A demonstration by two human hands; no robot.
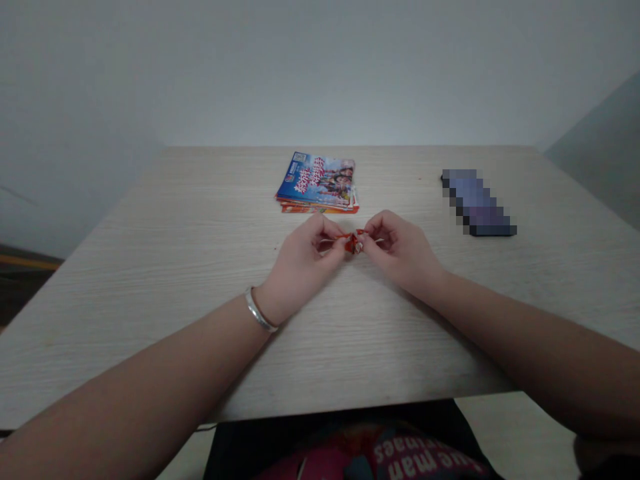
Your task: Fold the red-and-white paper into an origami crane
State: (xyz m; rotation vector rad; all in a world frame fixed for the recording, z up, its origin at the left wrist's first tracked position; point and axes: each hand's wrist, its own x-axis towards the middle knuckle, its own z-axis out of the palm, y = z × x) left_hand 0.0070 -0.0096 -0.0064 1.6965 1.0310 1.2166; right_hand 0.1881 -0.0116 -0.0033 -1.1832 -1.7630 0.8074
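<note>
Nearest to me is the person's dark clothing [413, 457], with pale lettering across it, below the front edge of the tabletop [320, 360]. Both bare forearms reach in over that edge, a silvery bracelet [259, 311] round the left wrist.

Past the wrists, the two hands almost meet. The left hand [306, 259] has its grip closed, thumb against fingertips, on one side of a small red piece [355, 244]; the right hand [406, 252] pinches the other side the same way. So the piece sits between the two sets of fingertips, near the middle of the tabletop; whether its underside touches the wood I can't tell from here. It shows red with some white, looks creased or folded, and much of it is hidden by the thumbs.

I'd take it for paper: next to no weight, thin, stiffer along a crease than across a flat part, and easily torn or crumpled by a hard pull. If its face is glossy, it may slide a little under dry fingers. The best hold would be at its edges or folded ends, with thumb pads flat and pressure light, leaving the middle free.

Just beyond the hands lies a stack of printed sheets [320, 181], a blue one on top, orange edges below. Off to the right, well apart, is a blurred-out dark slab [477, 203], perhaps a phone. Behind stands a pale wall [320, 73].
</note>
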